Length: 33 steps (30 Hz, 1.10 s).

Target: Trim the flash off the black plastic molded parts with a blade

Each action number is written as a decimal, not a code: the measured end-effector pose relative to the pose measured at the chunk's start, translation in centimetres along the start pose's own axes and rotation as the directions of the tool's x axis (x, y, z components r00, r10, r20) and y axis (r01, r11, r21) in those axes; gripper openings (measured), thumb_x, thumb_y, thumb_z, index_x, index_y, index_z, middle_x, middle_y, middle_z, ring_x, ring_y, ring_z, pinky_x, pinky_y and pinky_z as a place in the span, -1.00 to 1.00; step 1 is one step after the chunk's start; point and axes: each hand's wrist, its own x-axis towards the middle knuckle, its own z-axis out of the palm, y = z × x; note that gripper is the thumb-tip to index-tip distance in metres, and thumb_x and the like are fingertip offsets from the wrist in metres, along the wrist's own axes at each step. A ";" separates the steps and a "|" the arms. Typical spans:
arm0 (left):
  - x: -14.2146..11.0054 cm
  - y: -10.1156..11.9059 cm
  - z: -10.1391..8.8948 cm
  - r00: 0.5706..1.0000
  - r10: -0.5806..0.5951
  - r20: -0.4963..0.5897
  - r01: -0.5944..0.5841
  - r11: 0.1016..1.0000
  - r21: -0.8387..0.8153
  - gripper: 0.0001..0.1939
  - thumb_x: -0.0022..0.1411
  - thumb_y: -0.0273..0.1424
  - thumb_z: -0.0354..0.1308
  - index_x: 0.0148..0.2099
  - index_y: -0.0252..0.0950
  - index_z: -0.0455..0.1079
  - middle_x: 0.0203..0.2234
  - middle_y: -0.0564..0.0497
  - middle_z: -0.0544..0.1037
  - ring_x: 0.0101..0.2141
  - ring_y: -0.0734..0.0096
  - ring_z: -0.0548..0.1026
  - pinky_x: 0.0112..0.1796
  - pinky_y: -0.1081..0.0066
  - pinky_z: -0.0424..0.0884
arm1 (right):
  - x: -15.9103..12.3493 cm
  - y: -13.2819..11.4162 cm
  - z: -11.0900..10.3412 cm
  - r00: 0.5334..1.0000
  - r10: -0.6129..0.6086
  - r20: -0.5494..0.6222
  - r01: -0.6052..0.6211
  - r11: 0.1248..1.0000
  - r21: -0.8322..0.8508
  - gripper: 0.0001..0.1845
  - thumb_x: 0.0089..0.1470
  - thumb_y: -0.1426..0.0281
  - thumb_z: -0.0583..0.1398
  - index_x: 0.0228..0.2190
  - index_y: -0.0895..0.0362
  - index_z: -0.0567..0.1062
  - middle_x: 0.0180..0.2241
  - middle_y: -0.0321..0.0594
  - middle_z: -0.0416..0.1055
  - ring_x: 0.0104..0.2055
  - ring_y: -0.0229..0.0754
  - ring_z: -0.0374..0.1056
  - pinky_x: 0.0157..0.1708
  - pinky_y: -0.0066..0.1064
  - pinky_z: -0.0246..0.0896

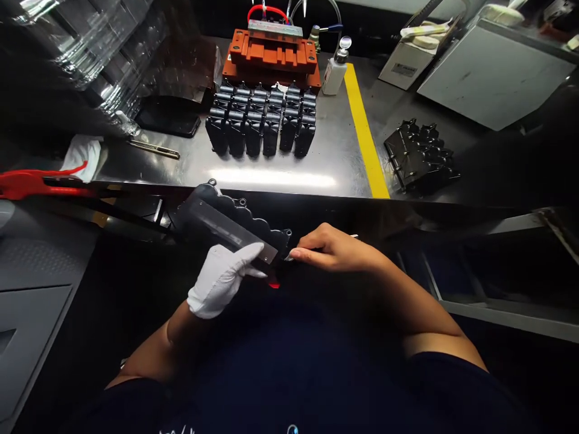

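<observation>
My left hand (217, 280), in a white glove, grips a black moulded part (257, 226) in front of the bench edge. The part is tilted, with a scalloped edge and small ring-shaped lugs; a flat, dark grey plate (230, 232) lies along its face. My bare right hand (328, 248) is closed in a pinch at the part's right end. A thin tool (288, 258) with a shiny tip shows at the fingertips, and a pale end sticks out behind the hand; its exact kind is hidden. Below the part's right end, a small red piece (274, 285) shows.
Several similar black parts (262, 123) stand in a row on the metal bench (271, 178), before an orange fixture (274, 57). A pump bottle (335, 75) stands beside it. Right of the yellow tape (366, 138) are more black parts (420, 157). Clear trays (85, 48) are stacked left.
</observation>
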 end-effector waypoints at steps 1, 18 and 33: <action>0.1 0.1 0.0 0.999 -0.021 0.042 0.021 1.000 -0.002 -0.77 0.01 -0.35 0.42 -0.34 -0.44 0.56 -0.42 -0.06 0.64 -0.43 0.30 0.60 -0.52 0.47 0.57 | -0.2 0.0 -0.3 0.999 -0.033 -0.004 0.033 0.999 -0.015 -0.48 0.33 0.19 0.01 -0.58 0.18 0.41 -0.66 -0.38 0.23 -0.62 -0.42 0.08 -0.56 -0.51 -0.05; 2.0 -0.2 -1.5 0.896 -0.330 0.297 0.382 0.914 -0.136 -0.91 0.17 -0.49 0.25 -0.28 -0.40 0.57 -0.52 -0.06 0.60 -0.61 0.51 0.49 -0.71 0.67 0.34 | 0.7 -0.2 0.3 0.956 -0.292 0.038 0.254 0.752 -0.609 -0.35 0.30 0.00 -0.03 -0.68 0.13 0.31 -0.68 -0.32 0.13 -0.60 -0.30 -0.04 -0.58 -0.36 -0.26; 2.1 -0.3 -1.7 0.871 -0.362 0.332 0.429 0.890 -0.155 -0.89 0.20 -0.52 0.20 -0.31 -0.45 0.55 -0.55 -0.06 0.56 -0.66 0.53 0.45 -0.75 0.67 0.33 | 1.0 -0.3 0.7 0.946 -0.323 0.015 0.233 0.649 -0.725 -0.35 0.25 -0.05 0.01 -0.70 0.12 0.28 -0.68 -0.31 0.15 -0.59 -0.30 0.04 -0.60 -0.37 -0.16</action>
